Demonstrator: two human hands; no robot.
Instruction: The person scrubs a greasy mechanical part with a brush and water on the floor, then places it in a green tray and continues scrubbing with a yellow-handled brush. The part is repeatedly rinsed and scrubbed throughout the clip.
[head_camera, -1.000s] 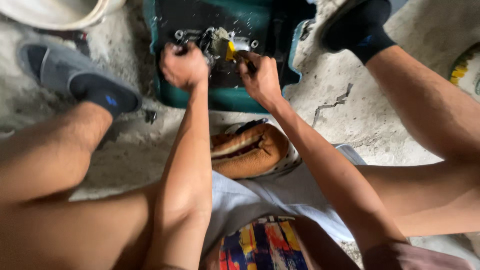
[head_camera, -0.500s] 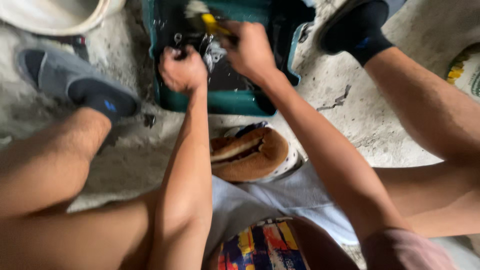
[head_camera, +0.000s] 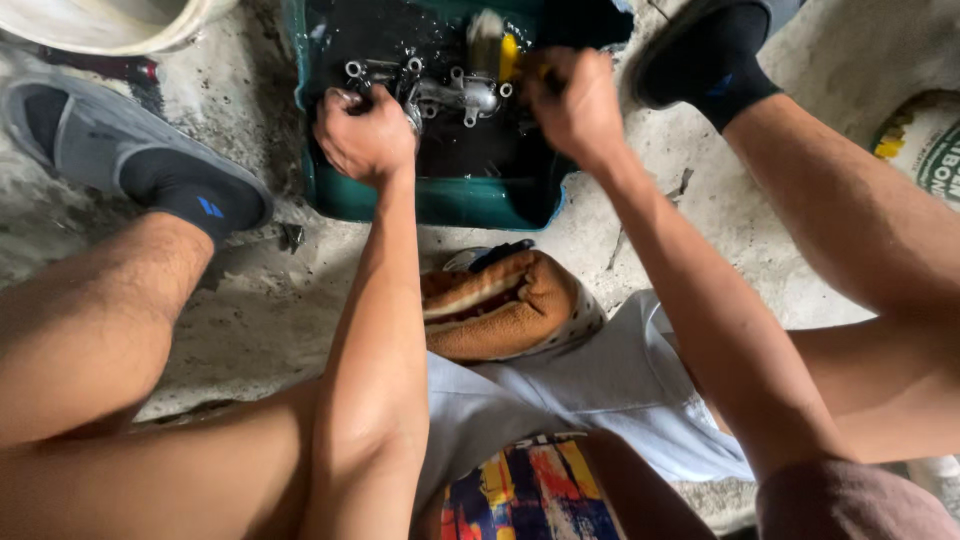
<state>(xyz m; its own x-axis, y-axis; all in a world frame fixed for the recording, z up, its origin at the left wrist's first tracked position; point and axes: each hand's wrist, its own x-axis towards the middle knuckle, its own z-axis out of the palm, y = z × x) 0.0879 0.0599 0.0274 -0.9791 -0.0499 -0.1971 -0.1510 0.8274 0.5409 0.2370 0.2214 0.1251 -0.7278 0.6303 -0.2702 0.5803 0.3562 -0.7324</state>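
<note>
On the rough grey concrete floor (head_camera: 300, 300), seen from above, a seated person's two bare legs spread outward toward 9 and 3 o'clock. The next largest item, a teal rectangular plastic tray (head_camera: 440, 198) holding dark oily liquid, lies at 12 o'clock between the feet. At 10 o'clock a grey slip-on shoe over a dark sock (head_camera: 120, 150) rests on the floor; at 1 o'clock the other foot, in a matching dark sock (head_camera: 710, 60), is planted just beside the tray's right edge. A white round basin (head_camera: 110, 20) is cut off at 11 o'clock, and a white printed sack (head_camera: 925, 145) at 3 o'clock. Near the centre, a brown padded seat cushion (head_camera: 500, 305) shows between the thighs, above pale grey shorts (head_camera: 600, 390). Inside the tray lies a silver cast-metal engine part with bolt lugs (head_camera: 450, 92), wet and glossy. The left hand (head_camera: 365, 135) is clenched over the part's left end, steadying it against the tray's bottom. The right hand (head_camera: 572, 105) is closed in a fist around the yellow handle of a small bristle brush (head_camera: 497, 45), whose pale bristles stand at the part's upper right, touching or just above it; which cannot be told. The smallest item, a dark metal scrap (head_camera: 292, 236), lies on the floor at the tray's lower left corner.
</note>
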